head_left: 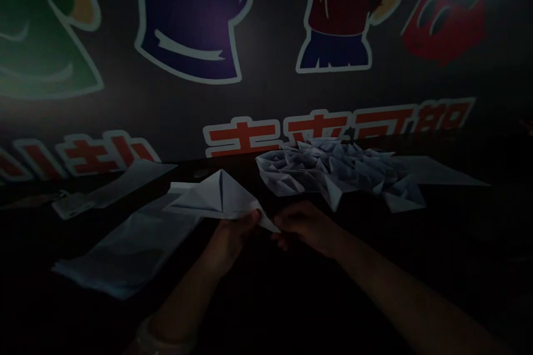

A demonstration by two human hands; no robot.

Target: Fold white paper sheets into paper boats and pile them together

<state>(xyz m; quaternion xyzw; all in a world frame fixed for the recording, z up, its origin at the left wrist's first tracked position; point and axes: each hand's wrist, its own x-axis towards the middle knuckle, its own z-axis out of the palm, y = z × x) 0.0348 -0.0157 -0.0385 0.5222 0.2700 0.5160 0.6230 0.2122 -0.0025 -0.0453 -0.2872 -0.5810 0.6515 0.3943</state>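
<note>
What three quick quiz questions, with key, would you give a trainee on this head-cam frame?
1. True or false: the left hand holds the folded white paper.
2. Which lies beyond the right hand? A: a heap of folded paper; B: a pair of scissors; C: a mug.
3. Fill in: the lettering on the dark wall is mainly ___.

Key: 1 true; 2 A; 3 red.

Red Chinese characters (303, 132) on backdrop (266, 94), unreadable
</note>
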